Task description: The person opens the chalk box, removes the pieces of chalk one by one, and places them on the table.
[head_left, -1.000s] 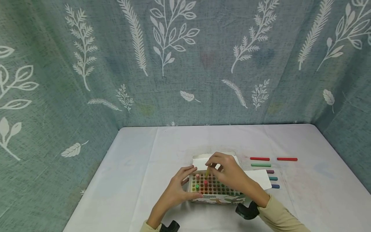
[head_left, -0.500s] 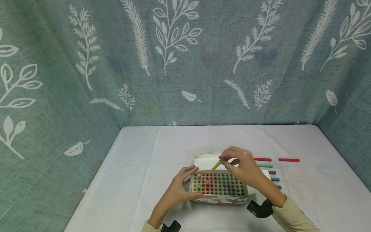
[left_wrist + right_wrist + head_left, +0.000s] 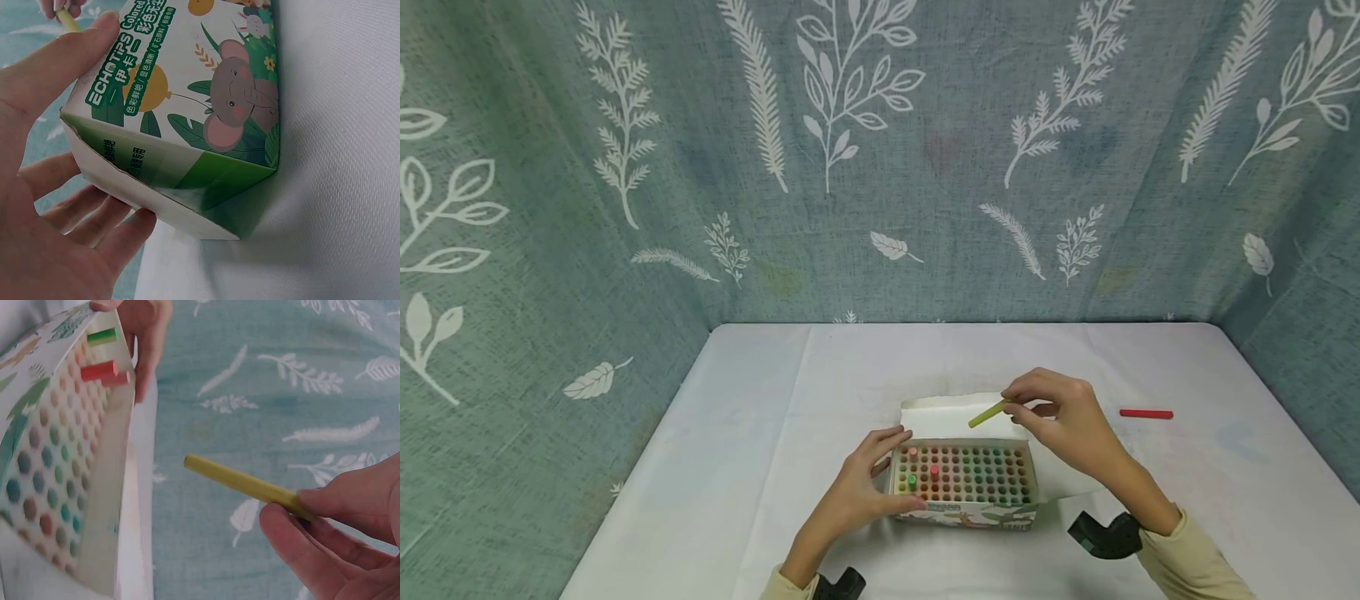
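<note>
Cardboard chalk box [image 3: 962, 487] on the table [image 3: 760, 433] is gripped at its left end by the left hand [image 3: 865, 487]; the right hand [image 3: 1063, 417] pinches a yellow-green chalk stick [image 3: 987, 413] above the open flap. So shallow a fingertip pinch could let it drop and snap.

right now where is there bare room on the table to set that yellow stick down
Bare cloth lies left of the box, beyond the left hand, and across the far table behind the box flap. Right of the right hand, cloth is bare around the red stick. It is crowded between the hands, where the yellow stick hangs.
</note>
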`<state>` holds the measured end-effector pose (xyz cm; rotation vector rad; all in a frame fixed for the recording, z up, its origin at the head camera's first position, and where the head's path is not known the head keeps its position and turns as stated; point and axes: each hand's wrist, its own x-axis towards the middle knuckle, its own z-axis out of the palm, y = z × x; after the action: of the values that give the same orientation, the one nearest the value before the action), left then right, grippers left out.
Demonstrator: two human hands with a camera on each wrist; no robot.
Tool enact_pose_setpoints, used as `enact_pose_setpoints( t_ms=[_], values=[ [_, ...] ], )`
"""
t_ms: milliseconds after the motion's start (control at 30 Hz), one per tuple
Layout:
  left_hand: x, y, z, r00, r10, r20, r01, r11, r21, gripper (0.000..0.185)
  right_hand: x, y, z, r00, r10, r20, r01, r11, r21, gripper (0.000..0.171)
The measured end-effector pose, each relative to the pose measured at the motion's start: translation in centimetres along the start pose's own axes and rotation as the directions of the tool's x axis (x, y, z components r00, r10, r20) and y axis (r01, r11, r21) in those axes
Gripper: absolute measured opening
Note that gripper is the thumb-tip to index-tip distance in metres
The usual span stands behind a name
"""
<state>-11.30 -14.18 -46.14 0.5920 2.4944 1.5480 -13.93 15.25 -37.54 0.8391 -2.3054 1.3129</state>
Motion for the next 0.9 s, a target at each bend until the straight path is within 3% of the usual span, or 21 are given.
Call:
enact_pose_setpoints(
  t_ms=[567,900],
  values=[
    [-0.1,-0.4,-0.1,1.0,0.009,-0.003,-0.009,1.0,0.005,0.082,-1.5,1.5,-3.5,0.986,0.16,-0.04,-0.157,0.985,0.068,0.021],
    [-0.1,-0.1,0.0,1.0,0.008,0.001,-0.008,1.0,0.01,0.082,-2.6,2.2,-6.1,0.971,0.22,-0.093,-0.224,0.974,-0.037,0.019]
  ],
)
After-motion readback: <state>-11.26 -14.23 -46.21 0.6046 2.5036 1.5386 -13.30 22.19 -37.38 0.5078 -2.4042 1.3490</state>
